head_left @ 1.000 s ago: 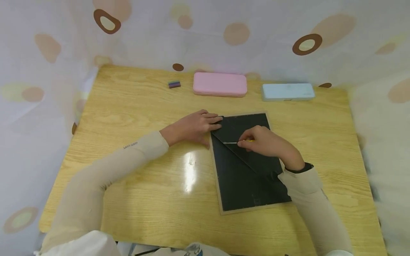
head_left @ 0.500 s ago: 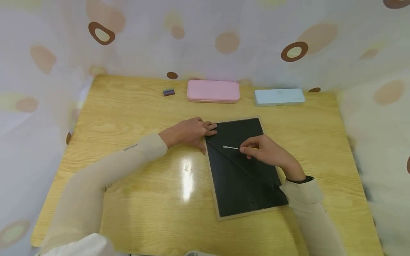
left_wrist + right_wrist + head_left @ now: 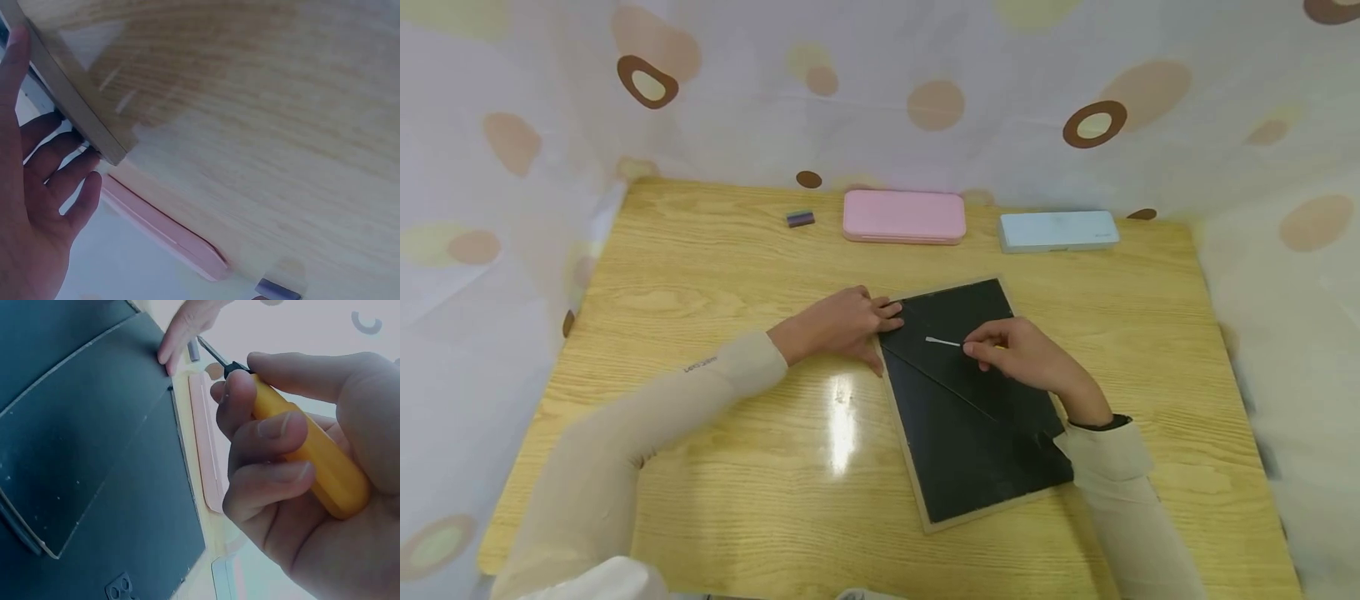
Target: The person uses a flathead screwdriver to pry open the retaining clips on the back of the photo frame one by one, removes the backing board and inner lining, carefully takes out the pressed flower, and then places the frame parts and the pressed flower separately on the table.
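Head view: tip of the screwdriver (image 3: 325, 469) is off the diagonal seam (image 3: 936, 381); a second ago it sat right on it. Now it's over the black sheet above the seam, and the right wrist view suggests it's lifted clear of the surface. So my read: tool isn't working the edge at this instant. Right hand (image 3: 1030, 354) is clamped on the yellow handle, fingers wrapped. Left hand (image 3: 842, 323) is at the board's upper left corner, fingers resting on it, thumb apart at the side edge; looks like steadying. Black-backed board (image 3: 958, 450) lies flat on the table (image 3: 737, 483), turned slightly since half a second ago. Seam looks raised in the right wrist view; how loose, can't tell.
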### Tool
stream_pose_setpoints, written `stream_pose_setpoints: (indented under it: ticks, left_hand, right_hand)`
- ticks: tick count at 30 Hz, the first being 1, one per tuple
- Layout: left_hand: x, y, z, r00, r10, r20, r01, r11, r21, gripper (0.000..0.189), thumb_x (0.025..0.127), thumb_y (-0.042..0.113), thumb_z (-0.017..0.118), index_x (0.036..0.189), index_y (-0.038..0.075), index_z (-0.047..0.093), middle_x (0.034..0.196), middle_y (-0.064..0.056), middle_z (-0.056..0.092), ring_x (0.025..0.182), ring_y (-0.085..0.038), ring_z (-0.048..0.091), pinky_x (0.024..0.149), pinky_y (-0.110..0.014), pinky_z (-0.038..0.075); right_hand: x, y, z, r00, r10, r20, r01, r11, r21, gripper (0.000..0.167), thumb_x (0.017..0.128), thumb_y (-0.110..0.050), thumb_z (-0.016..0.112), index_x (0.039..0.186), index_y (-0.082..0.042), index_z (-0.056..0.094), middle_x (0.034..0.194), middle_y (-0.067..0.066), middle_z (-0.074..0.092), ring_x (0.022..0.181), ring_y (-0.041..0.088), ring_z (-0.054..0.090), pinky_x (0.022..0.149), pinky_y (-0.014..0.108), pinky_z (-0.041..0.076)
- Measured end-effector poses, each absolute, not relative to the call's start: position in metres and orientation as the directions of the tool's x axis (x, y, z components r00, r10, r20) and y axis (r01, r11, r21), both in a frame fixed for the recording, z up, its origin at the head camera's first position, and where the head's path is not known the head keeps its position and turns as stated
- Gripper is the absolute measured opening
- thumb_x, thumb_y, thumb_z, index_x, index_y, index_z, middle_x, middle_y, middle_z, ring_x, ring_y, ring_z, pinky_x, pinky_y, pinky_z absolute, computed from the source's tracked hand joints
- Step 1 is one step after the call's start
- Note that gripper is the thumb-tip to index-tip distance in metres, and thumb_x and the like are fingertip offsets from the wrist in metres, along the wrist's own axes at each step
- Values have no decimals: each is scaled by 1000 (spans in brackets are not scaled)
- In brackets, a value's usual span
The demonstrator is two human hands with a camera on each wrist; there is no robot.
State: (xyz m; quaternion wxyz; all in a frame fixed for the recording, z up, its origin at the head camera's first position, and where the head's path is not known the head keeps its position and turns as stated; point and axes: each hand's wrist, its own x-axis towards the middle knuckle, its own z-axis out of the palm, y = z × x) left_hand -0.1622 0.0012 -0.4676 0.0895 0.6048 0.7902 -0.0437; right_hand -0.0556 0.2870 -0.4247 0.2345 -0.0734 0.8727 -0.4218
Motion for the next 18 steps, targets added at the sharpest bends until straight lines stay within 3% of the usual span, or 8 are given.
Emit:
stream_pose_setpoints:
  ticks: [5, 10, 14, 18]
  left_hand:
    - [-146, -10, -469, -284, 942, -178, 958, 286, -12, 91, 82, 77, 56, 145, 12, 53, 149, -11, 50, 134, -25, 52, 98, -39, 46]
    - [-130, -16, -472, -318, 935, -160, 944, 327, 36, 88, 85, 74, 56, 145, 9, 54, 148, -14, 50, 133, -29, 53, 97, -42, 48]
    - [-121, -15, -470, -346, 928, -140, 934, 355, 41, 88, 85, 73, 57, 144, 8, 55, 147, -16, 51, 132, -30, 53, 97, -44, 49]
    - [-111, -10, -467, -365, 919, -153, 927, 373, 33, 88, 85, 73, 57, 143, 6, 55, 146, -18, 51, 131, -32, 54, 97, -45, 49]
  right_hand:
    - [-59, 286, -422, -908, -289, -304, 59, 630, -775, 27, 100, -20, 62, 113, 2, 70, 74, 7, 63, 58, 17, 51, 58, 28, 42]
    - [-61, 287, -422, -964, -199, -179, 6, 653, -757, 25, 100, -20, 63, 112, 0, 71, 79, 9, 68, 77, 23, 63, 71, 31, 46]
    - [-63, 290, -419, -996, -82, -43, -22, 656, -754, 26, 99, -21, 64, 113, 0, 72, 82, 10, 71, 77, 22, 66, 71, 28, 47]
    - [-62, 292, -419, -1000, -3, 9, -9, 645, -764, 29, 99, -25, 64, 113, -1, 72, 79, 9, 70, 77, 19, 64, 80, 32, 47]
